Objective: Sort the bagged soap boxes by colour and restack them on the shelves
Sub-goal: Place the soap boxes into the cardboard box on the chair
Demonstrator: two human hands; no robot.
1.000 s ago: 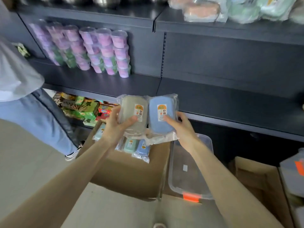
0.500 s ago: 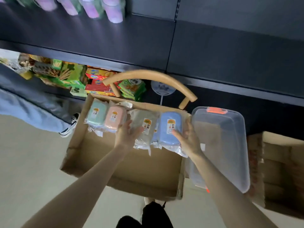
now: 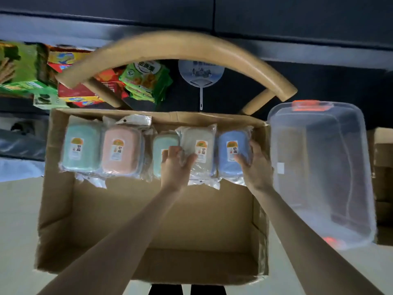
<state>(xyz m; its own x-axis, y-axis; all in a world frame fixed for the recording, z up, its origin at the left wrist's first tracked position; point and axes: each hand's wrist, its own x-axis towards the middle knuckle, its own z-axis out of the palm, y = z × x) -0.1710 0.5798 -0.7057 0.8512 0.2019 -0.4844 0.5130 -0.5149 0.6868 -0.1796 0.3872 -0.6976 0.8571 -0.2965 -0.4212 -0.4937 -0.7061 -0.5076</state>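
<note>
As the camera looked straight down into the open cardboard carton, five bagged soap boxes sat in a row along its far wall, every one face up with its sticker showing. Each lay with its long axis running away from the person, short ends toward the near and far walls. From the left: a mint-green soap box, then a pink soap box right beside it, their bags touching. Next came a second green soap box, lying lower and partly hidden.

And there was the left hand, clamped on the grey soap box, thumb laid across the top face near the sticker, fingers curled round the left edge and covering part of the green one's label. The right hand gripped the blue soap box the same way, thumb on the top face, fingers wrapped over the right edge, close to the carton's right wall. Grey and blue lay side by side, bags pressed together. Whether those two rested on the carton floor or hung just above it, I could not tell.

Just right of the carton stood a clear plastic tub with an orange latch. Beyond the carton curved a wooden chair back, with a round hand fan and green snack packets behind it under a dark shelf.
</note>
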